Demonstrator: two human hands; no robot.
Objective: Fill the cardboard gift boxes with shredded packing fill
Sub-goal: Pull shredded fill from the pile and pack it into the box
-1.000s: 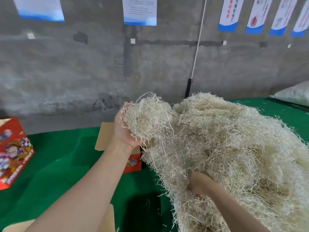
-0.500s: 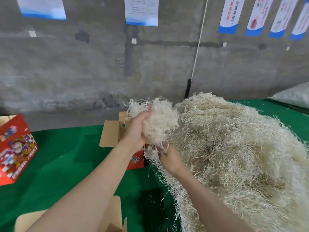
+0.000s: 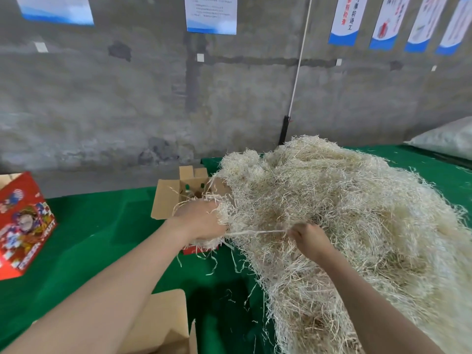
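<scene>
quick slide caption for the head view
Left hand holds pale shredded fill at an open red cardboard box; right hand pinches a taut strand of it.

**Surroundings: fixtures and background items**

- Counter (image 3: 102, 238): covered in dark green felt-like cloth that runs from the left edge to the far right.
- Wall (image 3: 115, 111): bare grey concrete, stained and patchy, directly behind the counter.
- Notice, blue-bordered (image 3: 56, 8): top left, cut off by the frame.
- Notice, white with small print (image 3: 210, 14): top centre; text too small to read.
- Hanging banners (image 3: 343, 19): four, white with blue lower bands, top right.
- White cord (image 3: 300, 57): runs slantwise down the wall to a black bar (image 3: 284, 130).
- Tape squares (image 3: 200, 57): small, white, stuck on the wall.
- Pale sack (image 3: 444, 141): lying at the far right edge.
</scene>
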